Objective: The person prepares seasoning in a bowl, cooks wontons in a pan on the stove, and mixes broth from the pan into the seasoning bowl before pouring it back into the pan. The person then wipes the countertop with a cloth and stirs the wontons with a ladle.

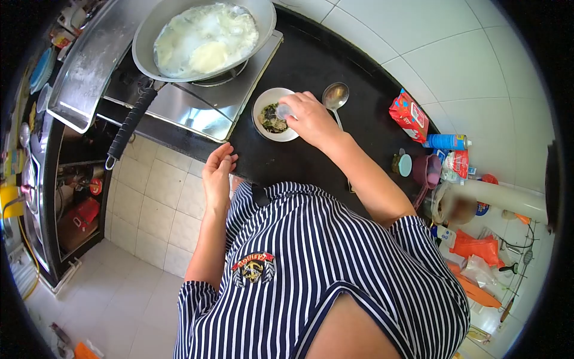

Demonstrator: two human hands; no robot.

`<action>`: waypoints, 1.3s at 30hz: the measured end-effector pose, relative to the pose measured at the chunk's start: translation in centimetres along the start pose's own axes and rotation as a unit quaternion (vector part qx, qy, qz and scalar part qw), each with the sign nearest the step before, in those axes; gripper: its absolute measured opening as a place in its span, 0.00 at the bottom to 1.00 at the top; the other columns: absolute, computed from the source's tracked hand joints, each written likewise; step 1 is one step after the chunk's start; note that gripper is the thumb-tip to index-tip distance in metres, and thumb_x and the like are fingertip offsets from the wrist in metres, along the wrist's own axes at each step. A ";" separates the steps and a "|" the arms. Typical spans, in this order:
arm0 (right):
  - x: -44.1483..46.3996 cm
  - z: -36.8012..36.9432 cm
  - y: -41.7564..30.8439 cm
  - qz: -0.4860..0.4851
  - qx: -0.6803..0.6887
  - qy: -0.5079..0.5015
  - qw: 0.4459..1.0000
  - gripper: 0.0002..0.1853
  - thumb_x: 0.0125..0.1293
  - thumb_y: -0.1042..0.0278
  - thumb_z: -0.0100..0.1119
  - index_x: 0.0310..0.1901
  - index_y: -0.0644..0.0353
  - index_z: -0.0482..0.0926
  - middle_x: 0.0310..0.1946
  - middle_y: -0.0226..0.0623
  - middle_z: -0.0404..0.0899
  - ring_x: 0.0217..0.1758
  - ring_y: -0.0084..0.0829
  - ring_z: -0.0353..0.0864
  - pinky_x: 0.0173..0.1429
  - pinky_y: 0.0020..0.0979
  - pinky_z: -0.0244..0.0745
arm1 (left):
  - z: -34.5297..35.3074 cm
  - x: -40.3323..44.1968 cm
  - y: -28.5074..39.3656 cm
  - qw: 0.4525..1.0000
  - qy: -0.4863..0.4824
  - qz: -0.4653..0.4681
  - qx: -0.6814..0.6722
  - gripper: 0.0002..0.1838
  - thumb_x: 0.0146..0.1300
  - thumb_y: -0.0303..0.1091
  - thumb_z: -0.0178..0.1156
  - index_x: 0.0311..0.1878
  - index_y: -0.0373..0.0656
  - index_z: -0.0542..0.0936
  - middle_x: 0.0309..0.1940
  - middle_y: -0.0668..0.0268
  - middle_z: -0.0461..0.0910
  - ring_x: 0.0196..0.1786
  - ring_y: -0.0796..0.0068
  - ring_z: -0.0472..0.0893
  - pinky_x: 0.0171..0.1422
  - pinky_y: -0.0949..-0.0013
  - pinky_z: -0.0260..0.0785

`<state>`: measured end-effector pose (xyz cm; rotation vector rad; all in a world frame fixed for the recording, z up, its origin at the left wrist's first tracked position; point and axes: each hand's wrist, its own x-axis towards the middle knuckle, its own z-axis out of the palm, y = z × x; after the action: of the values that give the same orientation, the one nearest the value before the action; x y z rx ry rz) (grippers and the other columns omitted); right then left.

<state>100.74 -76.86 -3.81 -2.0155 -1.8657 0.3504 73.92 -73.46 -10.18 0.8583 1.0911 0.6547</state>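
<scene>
Above a white bowl (258,113), my right hand (312,119) is closed on a small translucent cup-like piece (284,111). Dark green shreds and pale bits (272,122) lie in the bowl; the held piece hides part of them. A metal ladle (336,96) rests on the black counter just beyond my right hand, its handle partly covered by my forearm. My left hand (218,170) is at the counter's front edge near the stove, its fingers loosely bent and holding nothing.
A long-handled pan (143,45) of whitish, cloudy liquid sits on the stove (194,110). Along the wall stand a red packet (409,116), a blue can (447,142), a jar with a pale lid (405,165) and a purple pot (427,170). A metal tray (89,66) lies left of the stove.
</scene>
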 end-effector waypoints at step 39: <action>-36.4 5.1 15.1 0.538 0.256 0.531 0.602 0.26 0.64 0.69 0.67 0.61 0.63 0.70 0.45 0.41 0.81 0.43 0.30 0.83 0.49 0.32 0.79 | 5.5 -2.2 -1.5 0.971 -0.139 -0.058 0.185 0.17 0.75 0.32 0.56 0.62 0.37 0.77 0.52 0.60 0.83 0.52 0.72 0.83 0.58 0.69 0.75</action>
<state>108.88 -113.38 -17.34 -1.8838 0.2727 -0.0835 78.41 -77.54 -9.21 1.1589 1.0115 0.2230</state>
